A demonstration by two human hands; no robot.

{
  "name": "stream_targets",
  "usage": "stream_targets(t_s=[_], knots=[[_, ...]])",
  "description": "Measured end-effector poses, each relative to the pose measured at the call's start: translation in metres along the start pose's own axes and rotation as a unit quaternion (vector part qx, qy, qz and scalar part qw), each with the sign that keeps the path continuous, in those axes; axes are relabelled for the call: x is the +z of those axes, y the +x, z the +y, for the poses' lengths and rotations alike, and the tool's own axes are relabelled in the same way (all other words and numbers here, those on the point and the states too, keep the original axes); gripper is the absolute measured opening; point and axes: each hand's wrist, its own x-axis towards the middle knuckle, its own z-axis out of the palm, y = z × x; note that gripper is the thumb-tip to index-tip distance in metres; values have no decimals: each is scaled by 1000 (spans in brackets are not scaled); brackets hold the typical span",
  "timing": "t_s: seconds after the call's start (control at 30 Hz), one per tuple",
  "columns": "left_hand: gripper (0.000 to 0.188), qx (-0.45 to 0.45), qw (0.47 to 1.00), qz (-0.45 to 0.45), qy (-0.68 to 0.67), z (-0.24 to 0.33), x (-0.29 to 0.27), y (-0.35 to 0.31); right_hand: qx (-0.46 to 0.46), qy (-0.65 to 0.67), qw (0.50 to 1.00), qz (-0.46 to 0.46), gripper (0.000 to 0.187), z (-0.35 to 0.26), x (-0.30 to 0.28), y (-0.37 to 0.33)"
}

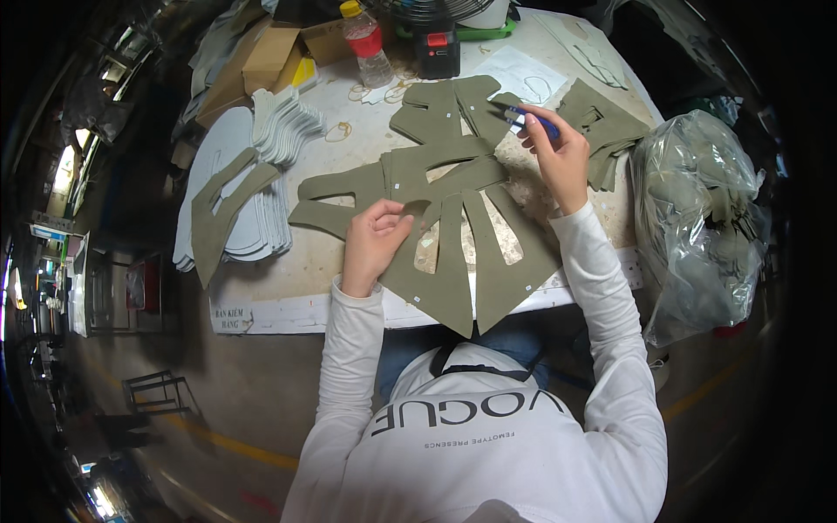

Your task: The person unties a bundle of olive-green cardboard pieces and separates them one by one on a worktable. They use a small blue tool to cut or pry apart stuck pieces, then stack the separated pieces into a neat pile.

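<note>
My right hand (pixel 565 161) is closed around small blue-handled thread snips (pixel 546 125), their dark blades pointing left above the far olive pieces. At the left end of the near group, my left hand (pixel 373 248) pinches the edge of an olive-green cut piece (pixel 417 281), lifting its upper tip slightly. Several more flat olive pieces with slots and small white stickers overlap across the middle of the table. Among them are a far piece (pixel 421 118), a left piece (pixel 336 216) and a near right piece (pixel 513 277).
Left are stacks of pale grey pieces (pixel 283 131) with an olive piece (pixel 228 200) on top. Behind stand a cardboard box (pixel 268 59), a plastic bottle (pixel 373 65) and a black battery pack (pixel 436 57). Right lie stacked olive pieces (pixel 602 131) and a clear bag (pixel 702 227).
</note>
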Motion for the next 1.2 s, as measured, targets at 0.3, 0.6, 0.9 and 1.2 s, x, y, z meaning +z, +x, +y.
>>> stream_targets(t_s=[0.3,0.6,0.9,1.2], knots=[[20,-1,999,22,-25,-4,0,0,84,73,965,-237,18,-11,14,-43],[20,3,1000,10,-12,-4,1,0,-19,-30,965,-261,16,-16,30,-60],[21,-12,1000,-8,-23,-3,4,-1,-153,-107,946,-265,26,-17,34,-72],[21,-33,998,-32,-34,-7,2,1,-332,-223,884,-243,34,-16,45,-85]])
